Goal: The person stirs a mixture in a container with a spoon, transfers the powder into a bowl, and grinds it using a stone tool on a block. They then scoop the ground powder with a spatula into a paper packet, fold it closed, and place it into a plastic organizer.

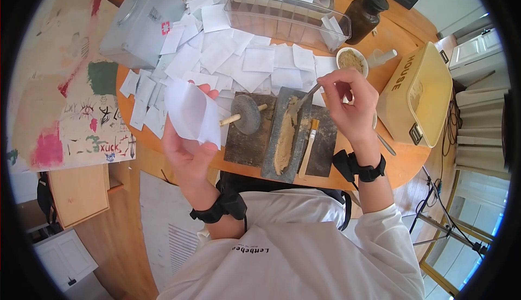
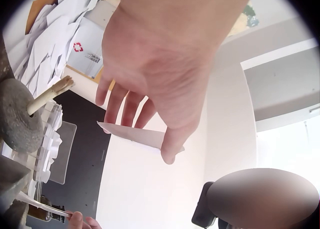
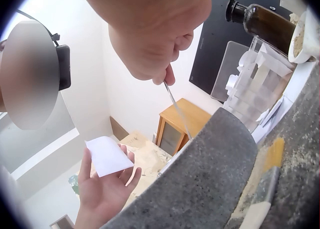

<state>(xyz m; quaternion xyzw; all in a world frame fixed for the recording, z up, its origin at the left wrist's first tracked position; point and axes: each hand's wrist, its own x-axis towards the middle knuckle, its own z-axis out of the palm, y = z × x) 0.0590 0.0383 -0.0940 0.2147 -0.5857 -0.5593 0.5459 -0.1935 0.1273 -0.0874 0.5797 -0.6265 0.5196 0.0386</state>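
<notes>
you sit at a round wooden table (image 1: 404,161) strewn with white paper slips (image 1: 255,61). at its far edge stands a grey metal box (image 1: 142,20), beside it a clear plastic organiser (image 1: 287,15) with more slips, then a brown glass bottle (image 1: 364,13). to your right sits a cream tin (image 1: 415,94) marked "house". right in front of you a dark stone slab (image 1: 255,137) carries a long stone trough (image 1: 286,132) filled with tan powder, a round stone wheel (image 1: 247,114) on a wooden axle, and a small brush (image 1: 309,144) with a wooden handle. a small bowl (image 1: 351,60) of the same powder stands just beyond the slab.

your left hand (image 1: 187,148) is raised above the near table edge, left of the slab; its grip is loosely closed, thumb and fingertips pinching a folded white paper (image 1: 192,110) that stands upright, palm towards you. your right hand (image 1: 350,107) hovers over the far end of the trough, its grip curled tight, fingers and thumb pinching the handle of a thin metal spatula (image 1: 308,95), whose tip points down at the powder in the trough.
</notes>
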